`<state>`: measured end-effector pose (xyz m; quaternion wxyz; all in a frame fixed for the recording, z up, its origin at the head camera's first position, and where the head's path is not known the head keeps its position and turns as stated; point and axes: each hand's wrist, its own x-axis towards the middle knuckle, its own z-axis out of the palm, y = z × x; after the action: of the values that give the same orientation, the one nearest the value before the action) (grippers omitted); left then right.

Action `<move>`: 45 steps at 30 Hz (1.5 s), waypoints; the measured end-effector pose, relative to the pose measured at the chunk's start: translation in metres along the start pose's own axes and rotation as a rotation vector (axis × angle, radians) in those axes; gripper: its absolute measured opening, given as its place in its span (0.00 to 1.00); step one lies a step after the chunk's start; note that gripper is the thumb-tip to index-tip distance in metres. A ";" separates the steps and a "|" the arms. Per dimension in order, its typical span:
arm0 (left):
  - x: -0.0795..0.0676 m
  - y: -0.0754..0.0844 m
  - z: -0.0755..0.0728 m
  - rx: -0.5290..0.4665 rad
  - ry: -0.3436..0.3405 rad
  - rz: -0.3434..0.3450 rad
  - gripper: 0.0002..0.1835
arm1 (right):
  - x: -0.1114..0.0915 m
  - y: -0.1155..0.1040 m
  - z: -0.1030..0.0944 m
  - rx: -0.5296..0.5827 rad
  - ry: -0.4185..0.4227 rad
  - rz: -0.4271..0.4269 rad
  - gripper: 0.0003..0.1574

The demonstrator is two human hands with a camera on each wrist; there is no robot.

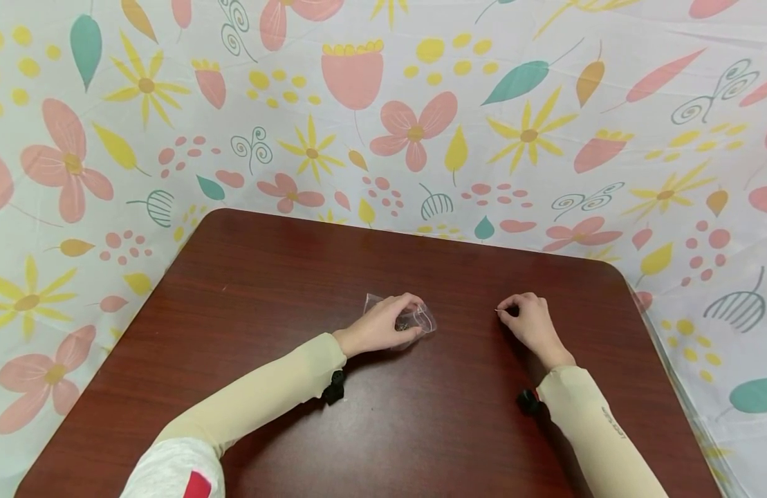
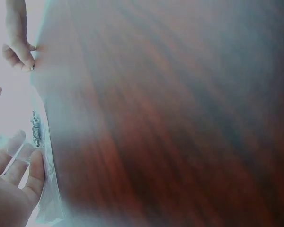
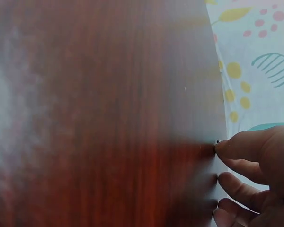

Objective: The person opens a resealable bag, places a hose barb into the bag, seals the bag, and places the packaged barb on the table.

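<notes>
A clear plastic zip bag [image 1: 425, 319] lies near the middle of the table, and my left hand [image 1: 383, 324] curves round it, thumb apart from the fingers. Through its film several small dark metal pieces [image 2: 36, 128] show, bunched together by the fingertips. Well to the right of the bag, my right hand [image 1: 532, 325] is held low over the table. Its thumb and forefinger pinch a tiny metal piece [image 3: 217, 141], mostly hidden by the fingertips; I cannot tell its exact kind. The other fingers of that hand are bent below.
Both hands work over a dark red-brown wooden table [image 1: 283, 277] with rounded corners. A flower-patterned cloth [image 1: 333, 131] hangs behind it and along its sides. Black wrist cameras [image 1: 335, 387] sit below the sleeves.
</notes>
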<state>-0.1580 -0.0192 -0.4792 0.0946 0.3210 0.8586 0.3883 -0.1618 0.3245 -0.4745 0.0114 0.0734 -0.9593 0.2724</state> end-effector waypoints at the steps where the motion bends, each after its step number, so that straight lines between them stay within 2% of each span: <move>1: 0.000 0.000 0.000 0.001 0.000 0.000 0.26 | -0.001 -0.001 0.000 -0.002 -0.005 0.000 0.09; 20: 0.000 -0.003 0.000 -0.016 -0.001 -0.012 0.25 | -0.018 -0.032 0.015 0.025 -0.064 0.015 0.08; 34: 0.002 -0.003 0.000 -0.036 -0.004 -0.008 0.25 | -0.020 -0.058 0.027 0.050 -0.022 -0.077 0.04; 39: 0.002 -0.003 -0.001 -0.027 0.001 -0.007 0.25 | -0.017 -0.073 0.029 0.048 0.005 -0.133 0.04; 45: 0.002 -0.004 -0.002 -0.031 -0.001 0.001 0.25 | -0.016 -0.091 0.030 0.056 -0.005 -0.171 0.03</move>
<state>-0.1620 -0.0210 -0.4804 0.0998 0.3204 0.8521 0.4016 -0.1316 0.2341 -0.4537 0.0300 0.1562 -0.9416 0.2969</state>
